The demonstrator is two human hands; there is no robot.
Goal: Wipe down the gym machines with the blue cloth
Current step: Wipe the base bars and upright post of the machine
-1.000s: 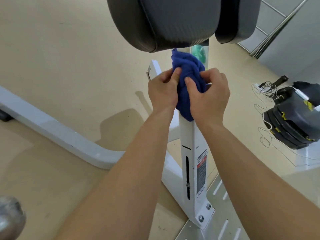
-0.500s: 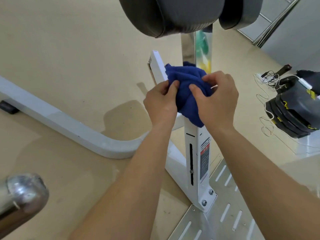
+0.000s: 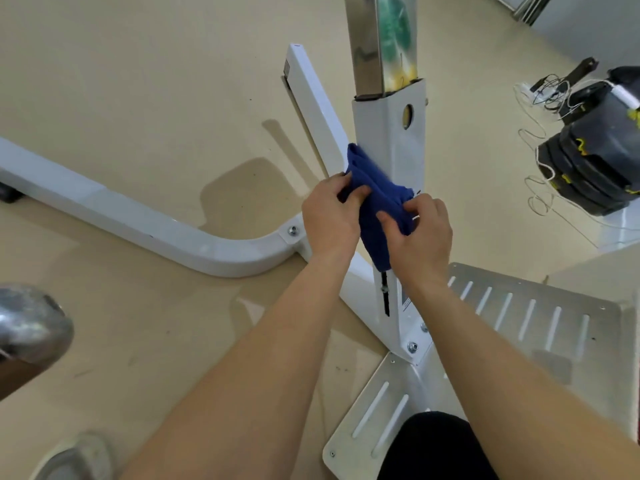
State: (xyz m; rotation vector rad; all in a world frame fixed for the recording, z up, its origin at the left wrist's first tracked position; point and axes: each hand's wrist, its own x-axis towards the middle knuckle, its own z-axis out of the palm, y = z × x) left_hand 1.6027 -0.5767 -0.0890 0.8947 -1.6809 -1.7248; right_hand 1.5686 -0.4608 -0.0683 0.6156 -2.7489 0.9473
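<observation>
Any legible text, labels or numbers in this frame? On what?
Sticker low on the white post, partly hidden: too blurred to read.
Small label at the end of the slanted white bar: too small to read.
Yellow marks on the black weight plates: not legible.
Nothing readable.

a gym: white machine frame (image 3: 145, 223) on tan floor, stacked black weight plates (image 3: 588, 168)

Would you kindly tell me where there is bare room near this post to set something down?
Widest bare floor lies left of the angled white brace, beyond the curved base tube. The slotted metal plate right of the white post is bare too. Crowded: the weight plates and loose cables at far right.
</observation>
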